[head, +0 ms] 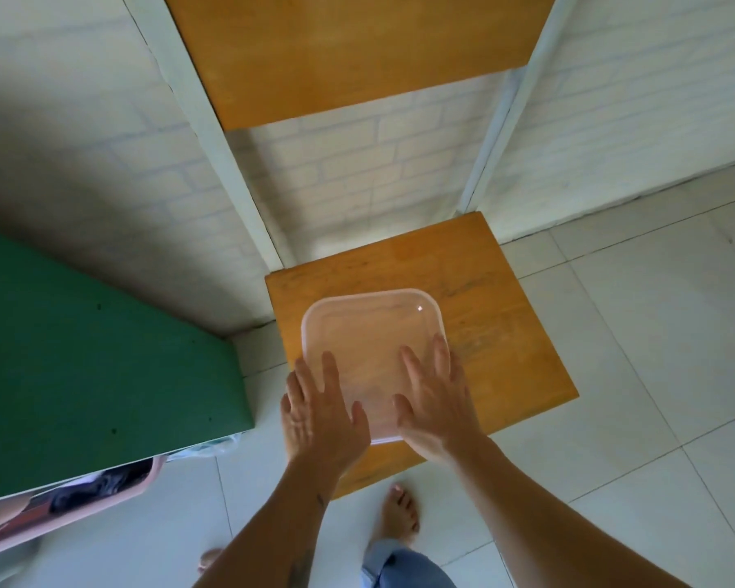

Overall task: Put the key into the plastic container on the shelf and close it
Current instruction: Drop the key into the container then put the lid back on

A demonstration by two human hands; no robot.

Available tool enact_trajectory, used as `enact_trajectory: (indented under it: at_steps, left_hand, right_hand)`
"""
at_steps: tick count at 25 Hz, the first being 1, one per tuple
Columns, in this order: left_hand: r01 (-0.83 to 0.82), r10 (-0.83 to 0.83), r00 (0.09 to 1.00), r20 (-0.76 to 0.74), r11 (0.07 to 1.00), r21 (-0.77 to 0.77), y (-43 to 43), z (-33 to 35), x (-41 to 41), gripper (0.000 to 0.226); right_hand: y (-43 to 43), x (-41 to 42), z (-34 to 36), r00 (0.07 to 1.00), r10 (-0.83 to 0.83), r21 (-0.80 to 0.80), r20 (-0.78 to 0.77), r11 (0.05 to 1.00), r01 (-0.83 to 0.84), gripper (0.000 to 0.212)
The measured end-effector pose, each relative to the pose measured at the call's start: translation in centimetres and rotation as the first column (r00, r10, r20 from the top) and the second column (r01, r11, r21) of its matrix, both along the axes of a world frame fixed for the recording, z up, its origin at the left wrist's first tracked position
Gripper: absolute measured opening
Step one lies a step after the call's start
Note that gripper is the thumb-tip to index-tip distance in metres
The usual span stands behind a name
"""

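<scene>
A clear square plastic container (370, 333) with its lid on sits on the lower wooden shelf (506, 333). My left hand (321, 411) lies flat on the lid's near left corner, fingers spread. On the near right part of the lid rests my right hand (436, 401), also flat with fingers apart. Neither hand holds anything. No key is visible; the container's inside looks blurred through the lid.
A second wooden shelf (349, 53) hangs above on white uprights (226, 163) against a white brick wall. A green surface (81, 358) stands at left with a pink basket (81, 502) of clothes under it. Bare feet (399, 515) stand on the white tiled floor.
</scene>
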State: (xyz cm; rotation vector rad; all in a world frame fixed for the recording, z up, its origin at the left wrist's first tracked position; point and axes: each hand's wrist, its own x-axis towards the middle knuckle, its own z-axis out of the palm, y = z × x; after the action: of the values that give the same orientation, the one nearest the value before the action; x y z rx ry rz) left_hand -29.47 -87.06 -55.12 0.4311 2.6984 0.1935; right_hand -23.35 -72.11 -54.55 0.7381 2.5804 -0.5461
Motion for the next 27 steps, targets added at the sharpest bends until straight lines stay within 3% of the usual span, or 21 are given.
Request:
enact_trajectory:
  at_steps: [5, 11, 19, 27]
  left_hand:
    - [-0.072, 0.07, 0.997, 0.039, 0.995, 0.071, -0.2, 3.6, 0.7, 0.071]
    - [-0.126, 0.206, 0.96, -0.189, 0.923, 0.364, -2.7, 14.9, -0.3, 0.053]
    - [-0.18, 0.468, 0.834, -0.291, 0.73, 0.659, -5.4, 33.2, -5.2, 0.049]
    - [-0.207, 0.651, 0.681, -0.335, 0.61, 0.765, -13.9, 41.2, -9.0, 0.049]
  right_hand:
    - [-0.8, 0.6, 4.0, 0.999, -0.045, -0.033, -0.016, 0.998, 0.044, 0.066]
    - [-2.8, 0.1, 15.5, 0.981, -0.061, 0.098, -0.183, 0.992, 0.08, 0.054]
    - [-5.1, -4.9, 32.8, 0.88, 0.076, 0.186, -0.469, 0.983, 0.014, 0.052]
    - [-12.9, -11.8, 40.4, 0.769, 0.238, 0.268, -0.593, 0.959, -0.09, 0.049]
